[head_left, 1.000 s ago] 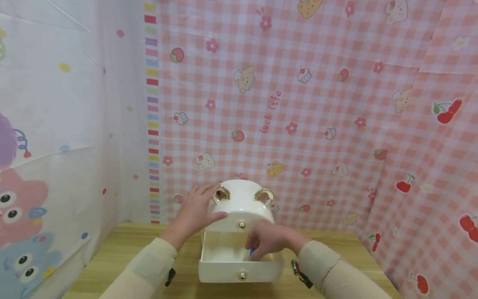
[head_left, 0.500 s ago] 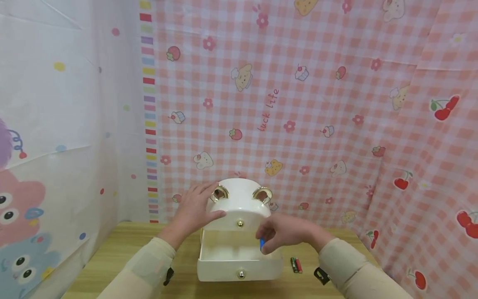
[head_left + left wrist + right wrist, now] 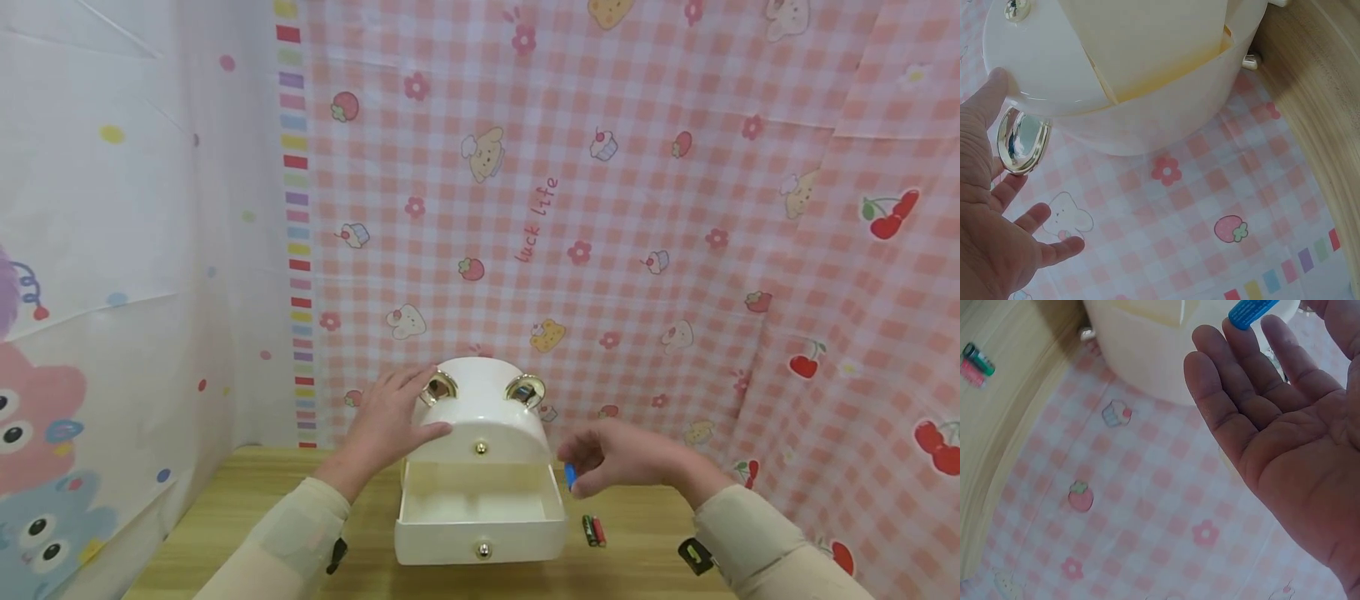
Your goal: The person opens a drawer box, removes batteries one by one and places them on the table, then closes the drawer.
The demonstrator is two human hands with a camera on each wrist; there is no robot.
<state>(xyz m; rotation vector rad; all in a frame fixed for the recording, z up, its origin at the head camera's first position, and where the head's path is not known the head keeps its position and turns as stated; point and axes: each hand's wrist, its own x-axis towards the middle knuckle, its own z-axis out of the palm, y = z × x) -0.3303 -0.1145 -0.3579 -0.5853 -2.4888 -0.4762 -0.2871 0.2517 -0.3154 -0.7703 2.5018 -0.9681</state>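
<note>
A white rounded box (image 3: 483,408) with two gold ring ears stands on the table. Its lower drawer (image 3: 442,543) is pulled out towards me, and the upper front with its gold knob is closed. My left hand (image 3: 390,417) rests against the box's upper left, beside the left gold ear (image 3: 1022,142), thumb on the front and fingers spread. To the right of the box, above the table, my right hand (image 3: 626,457) pinches a small blue battery (image 3: 1251,311) with printed text between thumb and fingers. The battery's far end is cut off in the right wrist view.
A green battery (image 3: 589,531) and a red battery (image 3: 599,531) lie side by side on the wooden table (image 3: 360,558), right of the drawer. Pink checked cloth (image 3: 600,208) hangs behind the table, and a white printed cloth (image 3: 150,250) hangs at the left.
My right hand has risen out of the drawer and moved right with the blue battery, past the box's side. The left hand stays in place on the box.
</note>
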